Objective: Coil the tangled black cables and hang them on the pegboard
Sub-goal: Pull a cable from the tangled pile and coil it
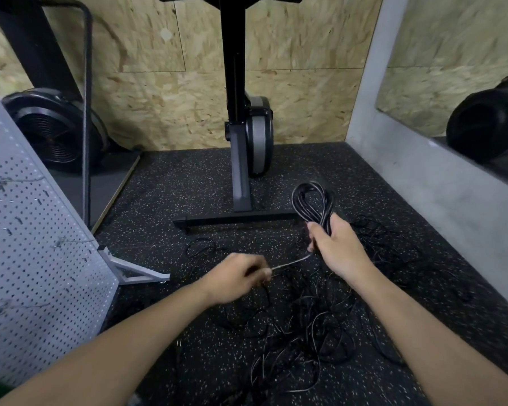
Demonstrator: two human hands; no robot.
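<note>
A: Where is the cable at this moment?

B: In 2 places; a coil (313, 202) of several black loops stands up out of the right hand (339, 249), middle right of the scene, held above the floor; the rest is a loose tangle (305, 332) spread over the speckled black floor (188, 183), near and to the right, under both forearms.

A: And how do the fingers sit?

B: The right hand's fingers are curled tight round the bottom of the coil, thumb on its left side; the loops rise from the fist toward the far side. The left hand (236, 276) is lower and further left, thumb and forefinger pinched together on 1 strand (291, 261); that strand runs taut, up and to the right, from the pinch to the underside of the right fist.

A: The pegboard?

B: At the left edge; a pale grey pegboard (35, 230) seen at a steep angle, standing on a grey metal foot (135, 272) that rests on the floor; a few small wire hooks (0, 184) show on it, too blurred to say more.

A: Anything else around?

B: 1 black exercise machine (241, 142) stands upright at the far side, its flat base bar just beyond the coil; a black fan wheel (56, 127) sits far left, behind the pegboard; a chipboard wall (159, 98) backs both.
</note>
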